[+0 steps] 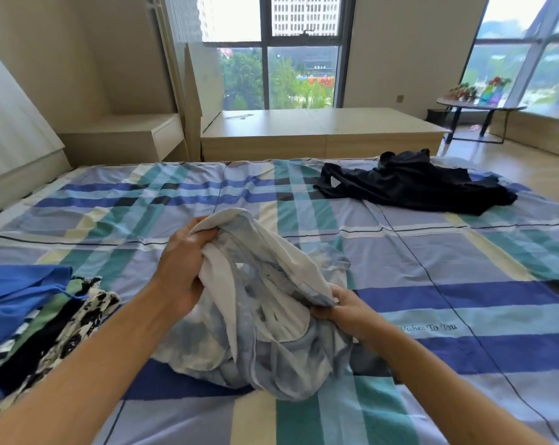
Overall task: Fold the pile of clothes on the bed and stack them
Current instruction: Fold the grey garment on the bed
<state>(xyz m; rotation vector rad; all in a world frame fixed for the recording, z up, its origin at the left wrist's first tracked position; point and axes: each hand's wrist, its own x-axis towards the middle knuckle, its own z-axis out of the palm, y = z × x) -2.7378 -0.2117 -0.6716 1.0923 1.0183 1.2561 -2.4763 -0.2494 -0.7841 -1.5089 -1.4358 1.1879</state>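
Tie-dyed garment: we hold a crumpled blue-and-white tie-dyed garment (265, 316) at the middle of our view; its top is lifted and its lower part rests bunched on the bed (432, 268).
Left hand: our left hand (185, 264) is at the garment's 10 o'clock, with fingers curled tight round a bunch of its white edge.
Right hand: our right hand (345, 308) is at the garment's 3 o'clock, with fingers closed on a fold of the cloth.
Surface: a checked sheet (352, 412) in blue, teal, cream and white covers the bed; stitched words (429, 327) reading "Wishes To You" lie at 4 o'clock, just beside our right wrist.
Black garment: a black garment (416, 184) lies spread out and unfolded on the sheet at 1 o'clock, well apart from the one we hold.
Pile of clothes: a pile of clothes (31, 316) sits at 8 o'clock, a blue piece over green, dark and black-and-white patterned ones.
Room: at 12 o'clock a low wooden platform (319, 130) stands beyond the bed under a tall window (271, 59); a pale drawer unit (127, 136) is at 11 o'clock; a round table (480, 106) is at 2 o'clock on a wooden floor (528, 162).
Cut off: the left edge of the view crops the pile, and our left forearm covers its near end.
Hard to make out: we cannot tell what kind of garment we hold, nor how neatly the pile is folded; the colourful things on the table are blurred.
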